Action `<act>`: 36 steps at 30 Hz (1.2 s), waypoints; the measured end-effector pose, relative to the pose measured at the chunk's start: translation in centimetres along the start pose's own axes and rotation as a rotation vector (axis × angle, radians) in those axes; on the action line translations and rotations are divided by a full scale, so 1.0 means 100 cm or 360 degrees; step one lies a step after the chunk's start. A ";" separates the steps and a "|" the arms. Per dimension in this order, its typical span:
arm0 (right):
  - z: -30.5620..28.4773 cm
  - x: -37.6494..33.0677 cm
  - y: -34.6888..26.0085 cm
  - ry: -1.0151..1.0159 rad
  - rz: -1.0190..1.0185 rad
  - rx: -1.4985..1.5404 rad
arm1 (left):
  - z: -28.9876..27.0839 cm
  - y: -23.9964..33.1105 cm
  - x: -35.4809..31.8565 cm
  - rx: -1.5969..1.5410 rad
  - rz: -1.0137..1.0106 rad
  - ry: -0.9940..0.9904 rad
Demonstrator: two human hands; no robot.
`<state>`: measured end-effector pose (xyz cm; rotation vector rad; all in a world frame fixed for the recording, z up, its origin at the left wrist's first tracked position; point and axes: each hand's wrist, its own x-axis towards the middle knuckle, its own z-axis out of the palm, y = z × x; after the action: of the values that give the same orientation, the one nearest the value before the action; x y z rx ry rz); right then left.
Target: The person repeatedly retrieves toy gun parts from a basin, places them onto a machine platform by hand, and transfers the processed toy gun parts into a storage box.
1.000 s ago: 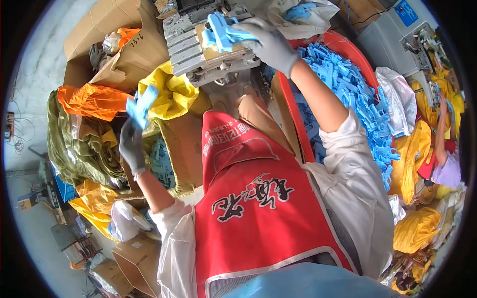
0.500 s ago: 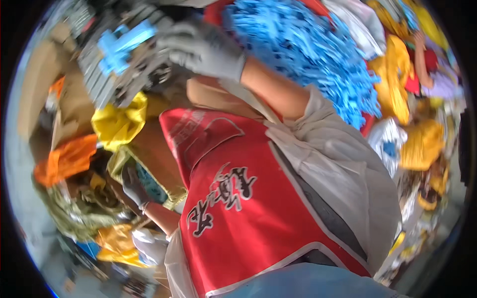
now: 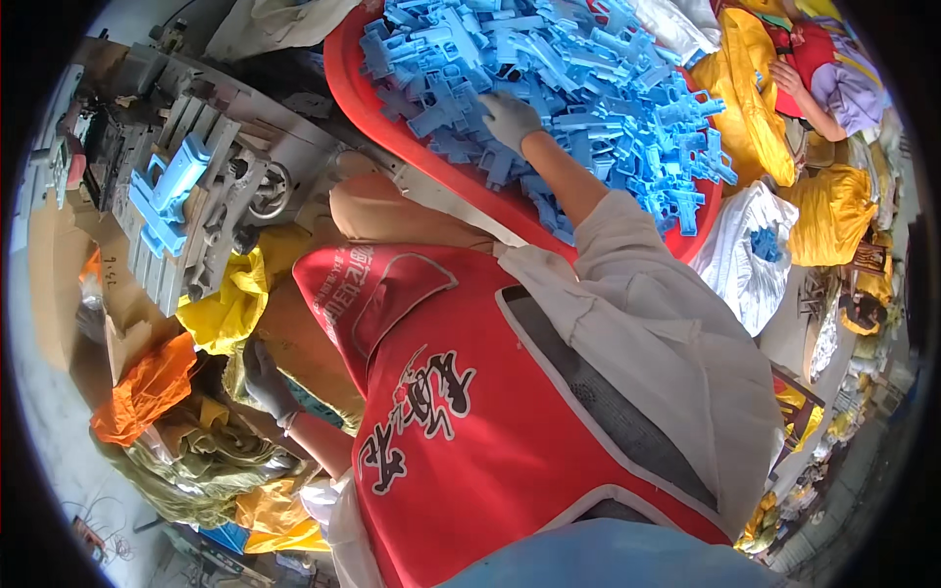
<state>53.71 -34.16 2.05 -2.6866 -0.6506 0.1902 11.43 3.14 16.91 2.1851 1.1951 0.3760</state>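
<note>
My right hand (image 3: 512, 122), in a grey glove, reaches onto the heap of blue plastic toy pistols (image 3: 578, 73) in a red tub (image 3: 431, 179). Its fingers look stretched and apart at the pieces, with none clearly lifted. Lower left, my gloved left hand (image 3: 267, 380) hangs by the mouth of an olive woven sack (image 3: 319, 338), fingers extended and nothing seen in them. Teal pieces show partly inside that sack. A few blue toy pistol pieces (image 3: 179, 176) rest on a slatted metal machine bed (image 3: 218, 169) at the upper left.
A handwheel (image 3: 270, 190) sits beside the machine bed. Around my left hand lie a yellow bag (image 3: 230, 304), an orange cloth (image 3: 147, 387) and cardboard (image 3: 59, 265). Beyond the tub are yellow sacks (image 3: 750, 93), a white sack (image 3: 750, 250) and another person's arm (image 3: 814, 103).
My right hand has moved right from beside the machine bed to the heap in the tub. The view has shifted, showing more of the tub. My left hand stays near the sack.
</note>
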 end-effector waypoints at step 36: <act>-0.084 -0.066 -0.019 0.0172 -0.0097 0.0576 | -0.067 0.138 0.068 0.0110 0.0958 0.0631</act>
<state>48.85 -38.33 10.81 -2.3103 -0.5999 0.1312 20.87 5.72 30.57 2.5816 0.7077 1.0692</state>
